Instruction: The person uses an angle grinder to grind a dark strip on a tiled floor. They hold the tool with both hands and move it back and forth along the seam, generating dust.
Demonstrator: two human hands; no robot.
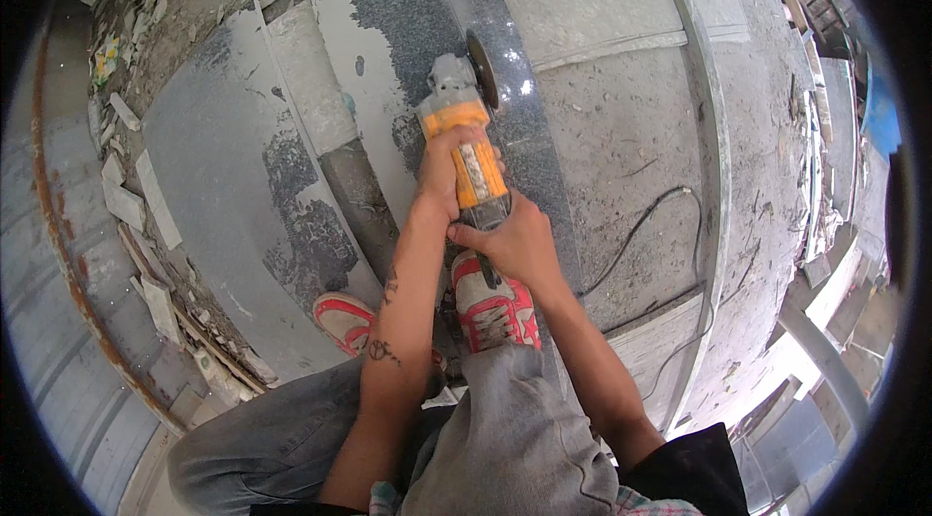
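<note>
Both my hands hold a yellow angle grinder (pixel 476 171) with a grey gear head. My left hand (pixel 444 166) wraps round its yellow body from the left. My right hand (pixel 519 239) grips the dark rear end, close to my shoe. The cutting disc (pixel 482 69) stands on edge at the right side of the head, over a dark speckled stone slab (pixel 534 152). Whether the disc touches the stone I cannot tell. Patches of pale dust or coating cover the slab's left part.
My red and white shoes (pixel 495 312) rest on the slabs. A black cable (pixel 631 234) loops across the dusty ground at right. Another grey slab (pixel 223 166) lies at left, beside broken stone strips (pixel 155 196). A long pale rail (pixel 714 128) runs along the right.
</note>
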